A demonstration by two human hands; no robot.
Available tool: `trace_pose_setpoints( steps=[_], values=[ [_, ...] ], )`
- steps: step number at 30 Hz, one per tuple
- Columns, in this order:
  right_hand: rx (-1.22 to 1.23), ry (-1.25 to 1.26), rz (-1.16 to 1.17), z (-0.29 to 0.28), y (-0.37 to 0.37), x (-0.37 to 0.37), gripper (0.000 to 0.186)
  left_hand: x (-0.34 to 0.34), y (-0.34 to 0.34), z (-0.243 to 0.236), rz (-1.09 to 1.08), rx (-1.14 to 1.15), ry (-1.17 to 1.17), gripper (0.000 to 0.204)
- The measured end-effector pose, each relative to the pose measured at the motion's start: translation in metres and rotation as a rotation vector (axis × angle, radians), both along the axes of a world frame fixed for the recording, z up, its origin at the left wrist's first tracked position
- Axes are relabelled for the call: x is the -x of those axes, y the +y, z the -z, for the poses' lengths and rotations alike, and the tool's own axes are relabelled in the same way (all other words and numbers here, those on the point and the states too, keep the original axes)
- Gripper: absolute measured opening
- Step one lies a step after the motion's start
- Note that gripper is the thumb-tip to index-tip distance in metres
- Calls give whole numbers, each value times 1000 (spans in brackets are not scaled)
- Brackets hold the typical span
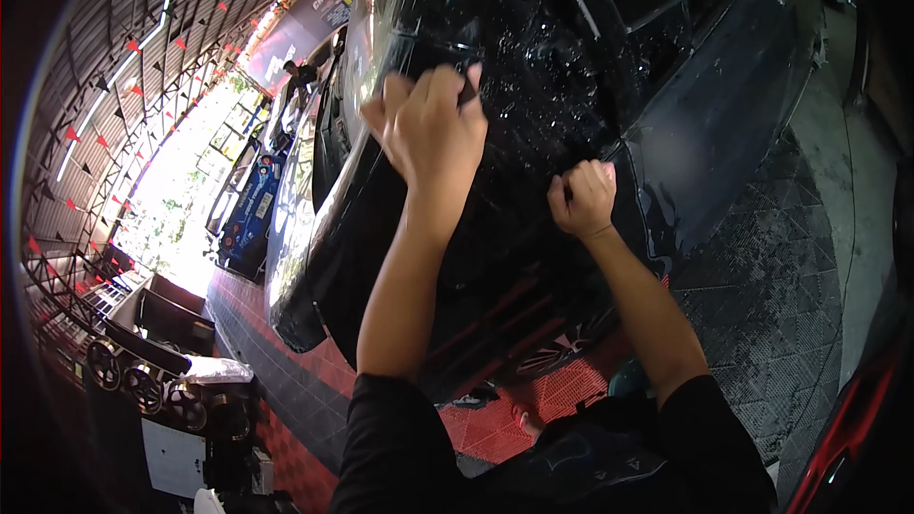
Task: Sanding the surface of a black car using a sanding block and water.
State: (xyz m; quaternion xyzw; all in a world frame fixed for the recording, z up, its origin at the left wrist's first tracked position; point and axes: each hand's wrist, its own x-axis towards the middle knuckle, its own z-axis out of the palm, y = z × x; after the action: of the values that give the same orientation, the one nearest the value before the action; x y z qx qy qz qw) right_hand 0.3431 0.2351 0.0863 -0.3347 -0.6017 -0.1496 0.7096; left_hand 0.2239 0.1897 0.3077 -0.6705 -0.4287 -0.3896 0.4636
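Note:
A black car (514, 181) with a wet, glossy surface dotted with water drops fills the middle of the head view. Over its body panel is my left hand (433, 124), fingers curled and slightly blurred. Something small and dark shows between its thumb and fingers, too unclear to name. Lower and to the right, my right hand (585, 198) is closed in a fist close to the panel's edge. Whatever lies inside that fist, if anything, is hidden. Both forearms reach up from the lower edge in short black sleeves.
Red and grey floor tiles (562, 395) lie below the car. A blue vehicle (249, 205) stands at the left, beyond a lighter car. Several wheels (143, 387) sit at lower left. Another person (303, 71) is far back. A red glossy panel (852, 424) edges the lower right.

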Motion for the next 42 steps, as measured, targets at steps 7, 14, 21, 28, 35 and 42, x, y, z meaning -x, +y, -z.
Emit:
trace_pose_setpoints(
  steps=[7, 14, 21, 28, 35, 42],
  values=[
    [32, -31, 11, 1, 0, 2, 20, -4, 1, -12, 25, 94, 11, 13],
    [17, -86, 57, 14, 4, -2, 22, 0, -5, 0, 61, 139, -101, 5],
    [-13, -69, -9, 10, 0, 7, 20, 30, -39, 36, 11, 29, -67, 12],
    [-21, -80, 48, 5, 3, -6, 20, 38, -48, 55, 36, 182, -49, 13],
    [7, -24, 3, 1, 1, 7, 19, 50, -49, 47, -2, 55, 71, 29],
    [12, -3, 2, 7, -5, 3, 21, 63, -69, 73, -124, 30, 126, 28]
  ],
)
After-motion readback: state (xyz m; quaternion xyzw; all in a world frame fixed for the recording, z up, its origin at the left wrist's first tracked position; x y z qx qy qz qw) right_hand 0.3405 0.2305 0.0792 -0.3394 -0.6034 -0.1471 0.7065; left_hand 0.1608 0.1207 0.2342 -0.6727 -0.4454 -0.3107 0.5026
